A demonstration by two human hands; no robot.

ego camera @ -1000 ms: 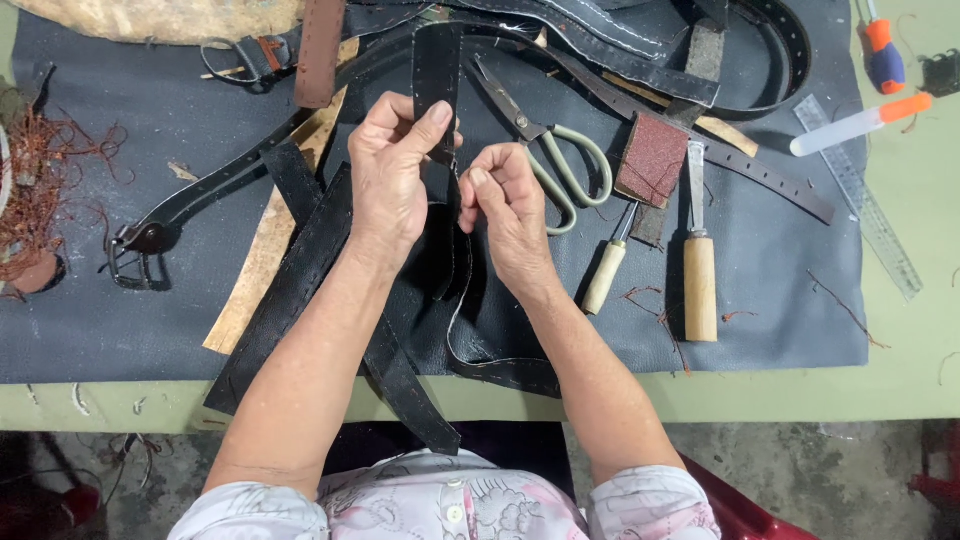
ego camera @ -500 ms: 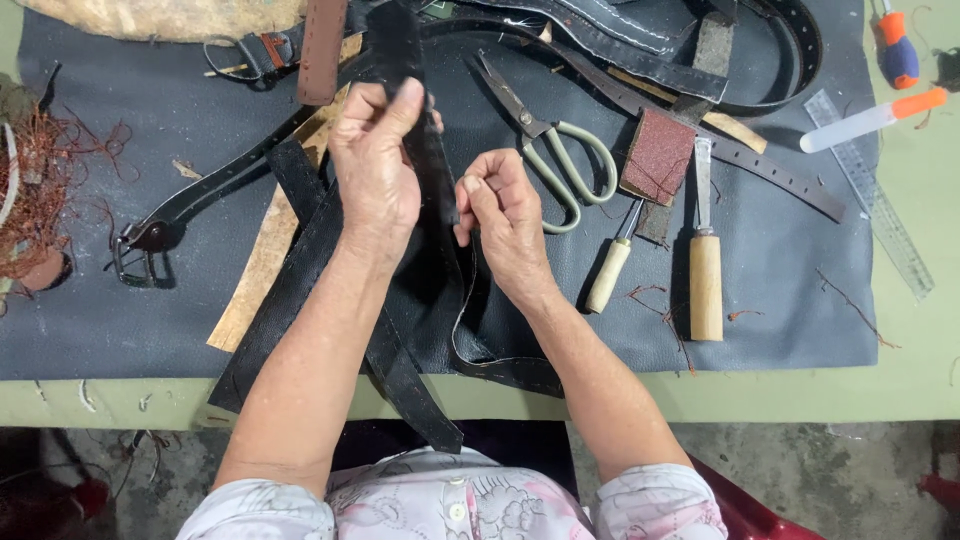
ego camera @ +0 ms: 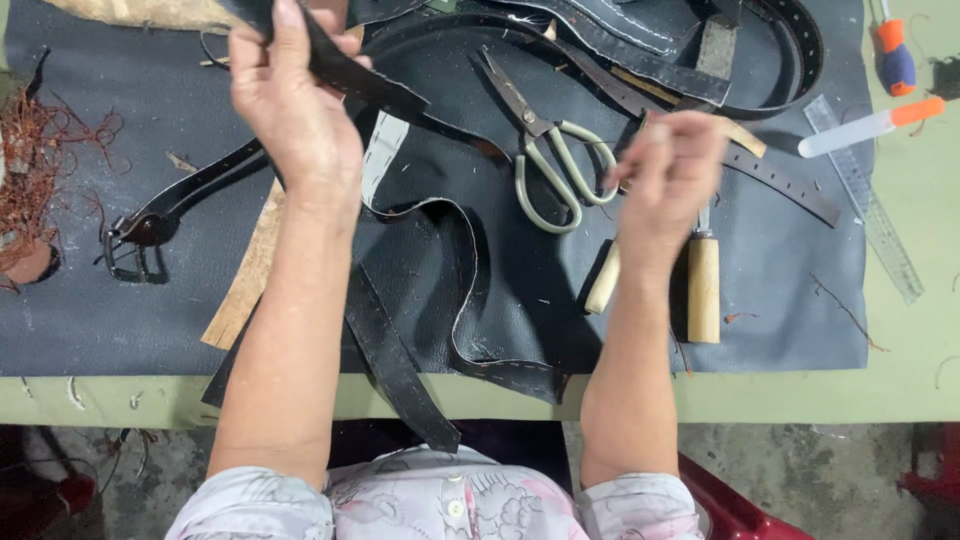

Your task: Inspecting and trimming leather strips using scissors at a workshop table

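Note:
My left hand (ego camera: 292,115) is raised near the top of the view and grips a black leather strap (ego camera: 365,85) that runs off to the right of the hand. Its pale, stitched underside (ego camera: 380,150) shows below the hand. My right hand (ego camera: 665,175) is blurred, with fingers curled shut and nothing visible in them. It hovers just right of the scissors (ego camera: 560,165) and above two wooden-handled tools (ego camera: 703,290). A thin black strap (ego camera: 465,290) curls loosely on the dark mat (ego camera: 780,300) between my arms, and a wider one (ego camera: 400,375) hangs over the table's front edge.
Several black belts (ego camera: 700,60) lie piled at the back. A buckled belt (ego camera: 150,230) and a tan strip (ego camera: 245,285) lie left, beside reddish thread scraps (ego camera: 40,170). On the right are a clear ruler (ego camera: 865,200), an orange-capped pen (ego camera: 865,128), and the green table (ego camera: 900,390).
My left hand has lifted the strap up and away. My right hand has let go of it and swung right, toward the scissors and tools.

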